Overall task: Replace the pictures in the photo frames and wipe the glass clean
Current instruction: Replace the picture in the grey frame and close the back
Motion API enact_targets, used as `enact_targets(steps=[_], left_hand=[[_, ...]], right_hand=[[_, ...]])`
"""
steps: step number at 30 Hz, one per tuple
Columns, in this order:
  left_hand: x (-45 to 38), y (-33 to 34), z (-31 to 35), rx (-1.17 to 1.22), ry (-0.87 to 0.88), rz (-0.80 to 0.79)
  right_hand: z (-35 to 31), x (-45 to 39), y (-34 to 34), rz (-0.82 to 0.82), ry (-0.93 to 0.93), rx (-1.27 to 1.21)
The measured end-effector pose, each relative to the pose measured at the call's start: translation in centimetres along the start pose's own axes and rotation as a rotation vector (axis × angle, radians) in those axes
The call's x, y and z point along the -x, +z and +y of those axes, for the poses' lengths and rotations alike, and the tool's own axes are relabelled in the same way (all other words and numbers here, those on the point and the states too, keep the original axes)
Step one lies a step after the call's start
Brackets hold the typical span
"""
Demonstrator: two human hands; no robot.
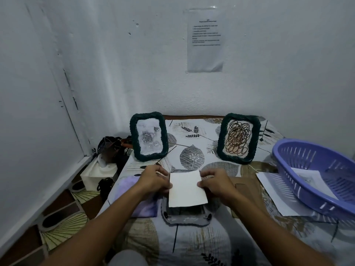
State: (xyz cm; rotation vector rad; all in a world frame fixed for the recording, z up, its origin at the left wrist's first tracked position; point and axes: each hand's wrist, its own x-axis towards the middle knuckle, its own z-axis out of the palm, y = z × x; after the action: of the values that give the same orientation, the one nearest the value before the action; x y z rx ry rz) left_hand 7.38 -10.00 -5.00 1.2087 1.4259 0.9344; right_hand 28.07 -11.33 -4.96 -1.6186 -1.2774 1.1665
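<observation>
Nearest: a grey frame [185,217] lying face-down on the leaf-print tablecloth [192,244], back open. Above it a blank white picture card [187,189], left hand [153,181] pinching its left edge, right hand [217,183] pinching its right edge. Purple cloth [134,200] just left of the frame, under the left forearm. Brown backing board [245,187] to the right. Printed sheets [278,194] lie partly under a purple basket [317,179] at far right. Farther back stand two dark green frames: rose picture frame [148,136] left, scribble picture frame [239,138] right. Tissue box [99,172] off the table's left. Printed notice [205,39] on the wall.
</observation>
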Motion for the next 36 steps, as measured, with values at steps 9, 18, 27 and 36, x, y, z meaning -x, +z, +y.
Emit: enact_targets(steps=[9, 18, 27, 36], left_hand=[[-0.3, 0.4, -0.9, -0.225, 0.083, 0.055], [-0.8, 0.9, -0.9, -0.718, 0.303, 0.071], [-1.1, -0.7, -0.7, -1.306, 0.448, -0.357], [-1.3, -1.3, -1.2, -1.287, 0.452, -0.442]], right_hand=[[0.5, 0.1, 0.6, 0.055, -0.057, 0.301], [0.7, 0.0, 0.6, 0.056, -0.114, 0.423], [0.9, -0.9, 0.5, 0.062, -0.143, 0.545], [0.2, -0.8, -1.5, -0.181, -0.368, 0.923]])
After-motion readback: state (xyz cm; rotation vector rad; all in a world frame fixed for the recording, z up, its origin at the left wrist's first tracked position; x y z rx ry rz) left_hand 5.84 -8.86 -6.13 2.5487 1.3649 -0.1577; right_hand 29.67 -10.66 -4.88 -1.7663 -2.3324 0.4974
